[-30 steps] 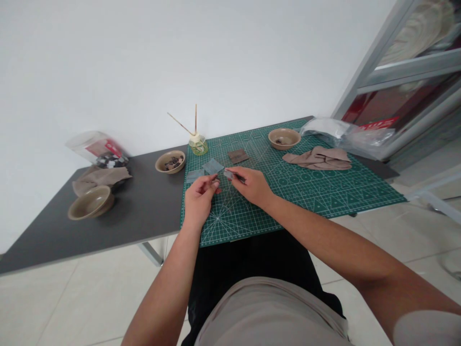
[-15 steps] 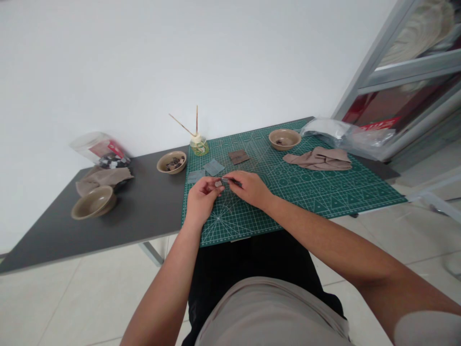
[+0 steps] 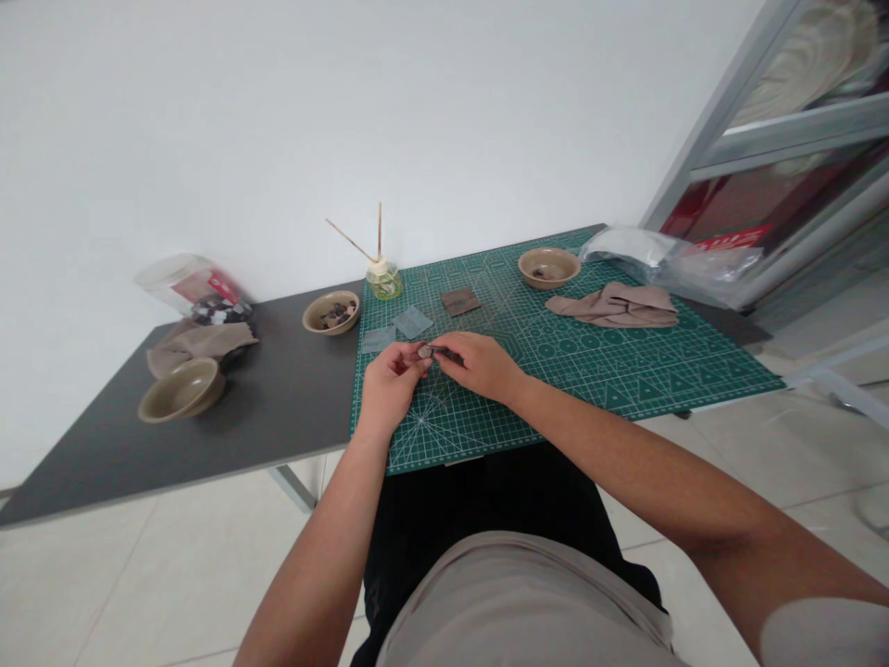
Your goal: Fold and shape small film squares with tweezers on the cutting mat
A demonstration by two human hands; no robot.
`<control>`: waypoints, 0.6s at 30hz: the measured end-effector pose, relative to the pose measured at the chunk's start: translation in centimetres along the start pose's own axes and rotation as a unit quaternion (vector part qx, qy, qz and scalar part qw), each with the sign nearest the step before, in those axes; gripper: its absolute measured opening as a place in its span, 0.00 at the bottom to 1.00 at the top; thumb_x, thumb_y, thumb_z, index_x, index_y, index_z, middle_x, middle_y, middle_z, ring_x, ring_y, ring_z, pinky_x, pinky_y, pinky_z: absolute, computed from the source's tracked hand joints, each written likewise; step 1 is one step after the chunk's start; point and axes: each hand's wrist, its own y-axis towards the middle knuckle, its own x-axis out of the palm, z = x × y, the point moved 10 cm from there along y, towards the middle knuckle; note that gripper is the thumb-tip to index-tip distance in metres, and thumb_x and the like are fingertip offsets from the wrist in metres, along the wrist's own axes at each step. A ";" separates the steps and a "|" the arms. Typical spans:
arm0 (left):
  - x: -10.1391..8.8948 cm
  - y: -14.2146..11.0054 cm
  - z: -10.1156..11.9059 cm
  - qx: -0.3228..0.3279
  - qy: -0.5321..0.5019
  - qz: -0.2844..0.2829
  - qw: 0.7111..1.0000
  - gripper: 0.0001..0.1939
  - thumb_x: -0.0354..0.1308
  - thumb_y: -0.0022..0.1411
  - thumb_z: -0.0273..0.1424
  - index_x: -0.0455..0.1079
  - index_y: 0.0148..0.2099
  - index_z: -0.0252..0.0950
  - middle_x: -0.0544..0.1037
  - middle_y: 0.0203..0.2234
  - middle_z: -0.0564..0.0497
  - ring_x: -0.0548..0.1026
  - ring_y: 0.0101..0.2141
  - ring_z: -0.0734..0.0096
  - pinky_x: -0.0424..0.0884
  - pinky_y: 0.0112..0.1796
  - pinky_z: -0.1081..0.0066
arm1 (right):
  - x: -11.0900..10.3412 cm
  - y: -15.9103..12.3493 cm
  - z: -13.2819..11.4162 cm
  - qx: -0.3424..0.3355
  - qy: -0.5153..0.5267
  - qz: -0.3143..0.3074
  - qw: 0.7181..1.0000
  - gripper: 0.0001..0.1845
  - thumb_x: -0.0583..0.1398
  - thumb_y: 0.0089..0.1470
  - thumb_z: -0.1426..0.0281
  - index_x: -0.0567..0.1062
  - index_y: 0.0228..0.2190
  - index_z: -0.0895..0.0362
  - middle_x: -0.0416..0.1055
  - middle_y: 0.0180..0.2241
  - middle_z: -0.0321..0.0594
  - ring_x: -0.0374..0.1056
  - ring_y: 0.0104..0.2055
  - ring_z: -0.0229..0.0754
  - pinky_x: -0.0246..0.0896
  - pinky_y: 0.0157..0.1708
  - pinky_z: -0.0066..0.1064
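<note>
My left hand pinches a small pale flat piece between thumb and fingers, above the green cutting mat. Opposite it, my right hand grips a thin dark tool, whose tip meets the piece or lies very close to it. The tool's exact kind is too small to make out, and the fingers hide most of it. Just beyond my hands lie two grey square sheets, the nearer sheet and the farther sheet, and a brown square sheet.
A bowl of dark and pale pieces stands left of a glass bottle with two sticks. Another bowl and a crumpled cloth are on the mat's right. Farther left are a tan bowl, a cloth and a plastic bag.
The dark tool's tip has come down and left against the pale piece, and the piece has turned slightly. Both hands stay in nearly the same place.
</note>
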 end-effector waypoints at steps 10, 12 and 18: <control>0.0 -0.2 0.4 -0.004 0.032 0.005 0.999 0.07 0.64 0.51 0.32 0.72 0.33 0.37 0.72 0.21 0.58 0.69 0.23 0.75 0.66 0.28 0.72 | 0.0 0.0 -0.2 -0.011 -0.021 0.000 1.000 0.10 0.58 0.62 0.70 0.78 0.42 0.55 0.79 0.43 0.42 0.73 0.46 0.43 0.65 0.48 0.35; 0.1 -0.2 0.4 -0.004 0.026 0.003 1.000 0.07 0.64 0.51 0.32 0.72 0.33 0.37 0.72 0.21 0.58 0.70 0.23 0.75 0.67 0.29 0.72 | 0.1 0.0 -0.1 -0.004 -0.025 -0.006 1.000 0.10 0.58 0.62 0.69 0.78 0.42 0.55 0.79 0.42 0.41 0.73 0.46 0.43 0.65 0.47 0.34; -0.1 -0.1 0.2 -0.005 0.006 0.007 1.000 0.09 0.64 0.50 0.31 0.71 0.35 0.37 0.72 0.22 0.58 0.70 0.23 0.75 0.66 0.28 0.72 | 0.4 0.0 0.5 0.030 -0.035 -0.026 0.999 0.10 0.58 0.63 0.67 0.78 0.41 0.56 0.79 0.39 0.42 0.73 0.42 0.43 0.64 0.43 0.33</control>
